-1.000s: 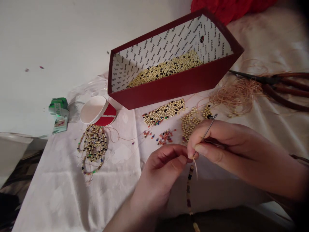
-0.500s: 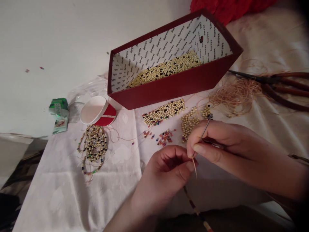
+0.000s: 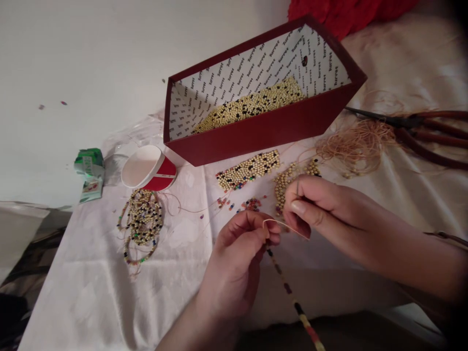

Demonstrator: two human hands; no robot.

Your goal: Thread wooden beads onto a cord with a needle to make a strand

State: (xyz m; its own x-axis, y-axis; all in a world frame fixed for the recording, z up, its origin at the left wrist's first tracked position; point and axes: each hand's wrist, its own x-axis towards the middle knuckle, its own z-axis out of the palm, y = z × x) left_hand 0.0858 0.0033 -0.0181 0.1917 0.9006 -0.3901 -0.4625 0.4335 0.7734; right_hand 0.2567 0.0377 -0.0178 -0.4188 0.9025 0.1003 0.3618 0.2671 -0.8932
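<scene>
My left hand (image 3: 234,268) pinches the upper end of a beaded strand (image 3: 288,287) between thumb and fingers. The strand hangs down to the lower right in dark, cream and reddish sections. From that pinch a thin pale cord (image 3: 281,222) arcs across to just under my right hand (image 3: 329,219). My right hand is closed with its fingers curled around a thin metal tool (image 3: 297,185). Only a short bit of the tool shows above the fingers. Behind the hands lie small coloured beads (image 3: 252,203) and a patch of cream beads (image 3: 281,187), partly covered by my right hand.
A dark red box (image 3: 252,134) holds cream and black beads. Nearby are a bead patch (image 3: 248,170), a paper cup (image 3: 146,168), a coiled bead string (image 3: 142,219), a green packet (image 3: 89,165), tangled cord (image 3: 354,146), scissors (image 3: 413,122) and red cloth (image 3: 351,14).
My hands have moved apart. My left hand has turned and shifted left, showing more of the strand. The metal tool has dropped mostly out of sight in my right hand; the cord now bends in an arc.
</scene>
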